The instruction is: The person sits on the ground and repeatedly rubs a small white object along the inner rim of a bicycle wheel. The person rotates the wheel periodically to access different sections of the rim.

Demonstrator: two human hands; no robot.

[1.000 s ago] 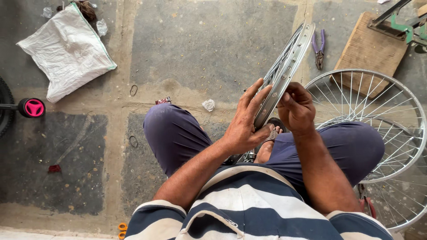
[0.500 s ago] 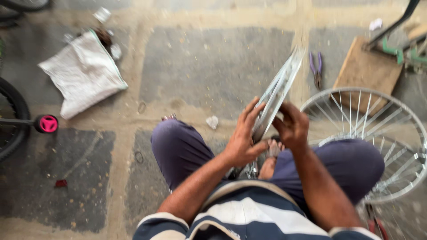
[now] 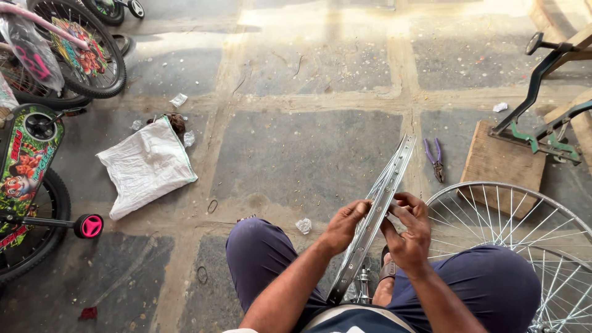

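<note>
Item: one bare silver wheel rim (image 3: 377, 216), standing on edge between the person's knees, its lower part being hidden behind the legs. Left hand (image 3: 346, 224) is gripping the rim's left side, fingers closed on it; right hand (image 3: 408, 231) is pinching its right side. One spoked wheel (image 3: 512, 246) is lying just beside, cut off at the frame edge. One pair of purple-handled pliers (image 3: 435, 158) is resting on the stone floor (image 3: 296, 148). One white sack (image 3: 147, 165) is lying flat, contents not visible.

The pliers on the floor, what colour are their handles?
Purple handles on the pliers, seen in the head view, lying beyond the rim.
</note>
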